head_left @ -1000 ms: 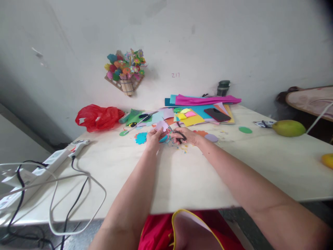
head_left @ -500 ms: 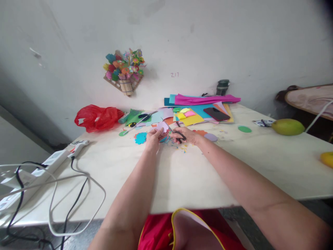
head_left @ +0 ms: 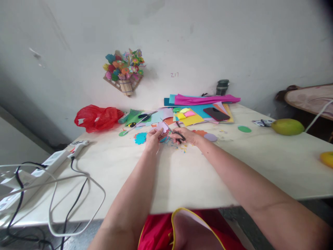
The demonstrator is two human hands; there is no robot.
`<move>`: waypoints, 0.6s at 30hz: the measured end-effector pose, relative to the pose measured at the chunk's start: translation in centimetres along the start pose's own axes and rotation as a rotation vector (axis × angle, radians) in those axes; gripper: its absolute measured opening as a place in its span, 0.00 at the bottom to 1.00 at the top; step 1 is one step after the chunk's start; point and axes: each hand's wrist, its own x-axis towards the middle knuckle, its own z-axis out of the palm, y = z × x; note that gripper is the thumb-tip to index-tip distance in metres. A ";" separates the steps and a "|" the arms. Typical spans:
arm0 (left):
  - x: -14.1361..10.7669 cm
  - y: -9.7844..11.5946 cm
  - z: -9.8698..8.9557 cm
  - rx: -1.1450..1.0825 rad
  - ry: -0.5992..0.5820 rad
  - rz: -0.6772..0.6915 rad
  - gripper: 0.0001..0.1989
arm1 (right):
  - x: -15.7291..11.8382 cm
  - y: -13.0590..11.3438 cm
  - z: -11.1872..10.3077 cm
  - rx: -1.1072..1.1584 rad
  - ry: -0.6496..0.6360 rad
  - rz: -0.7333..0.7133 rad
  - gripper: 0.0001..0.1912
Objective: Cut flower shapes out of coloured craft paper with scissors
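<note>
Between the fingertips of my left hand (head_left: 154, 138) is a piece of light purple paper (head_left: 163, 126). My right hand (head_left: 186, 134) grips black-handled scissors (head_left: 179, 134), their blades pointing up and left at the paper's right edge. Left of my left hand lies a blue scalloped paper flower (head_left: 141, 138). To the right of my right hand are a purple paper circle (head_left: 210, 137) and an orange paper piece (head_left: 199, 133). Small paper scraps (head_left: 183, 149) are scattered below the scissors.
Coloured paper sheets (head_left: 197, 119) and a dark phone (head_left: 216, 114) lie at the back. A second pair of scissors (head_left: 144, 116) and a red plastic bag (head_left: 97, 118) are left. Power strips (head_left: 52, 161) and cables line the left edge; a mango (head_left: 288, 127) sits right.
The scissors and the purple paper have shifted very slightly in my hands. Nothing else has visibly moved.
</note>
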 end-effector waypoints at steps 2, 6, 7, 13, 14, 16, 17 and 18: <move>0.0 0.0 0.0 0.002 -0.005 -0.001 0.18 | 0.0 0.0 0.0 -0.005 0.001 -0.001 0.18; 0.0 0.1 0.0 0.001 -0.012 -0.003 0.18 | 0.1 0.2 0.0 0.003 -0.007 -0.008 0.17; 0.0 0.1 0.0 0.001 -0.013 -0.002 0.18 | 0.1 0.2 0.0 0.008 -0.008 -0.010 0.17; -0.1 0.2 0.0 0.002 -0.030 -0.002 0.18 | 0.1 0.1 -0.1 -0.007 -0.021 -0.009 0.18; -0.2 0.3 0.0 0.001 -0.032 -0.005 0.18 | 0.1 0.1 -0.2 -0.011 -0.024 -0.011 0.18; -0.3 0.4 0.1 -0.001 -0.034 -0.010 0.18 | -0.1 0.0 -0.2 -0.015 -0.029 -0.013 0.18; -0.3 0.5 0.1 0.000 -0.037 -0.010 0.18 | -0.1 0.0 -0.3 -0.017 -0.030 -0.013 0.18; -0.3 0.5 0.1 0.001 -0.042 -0.010 0.18 | -0.1 0.0 -0.3 -0.018 -0.030 -0.011 0.18</move>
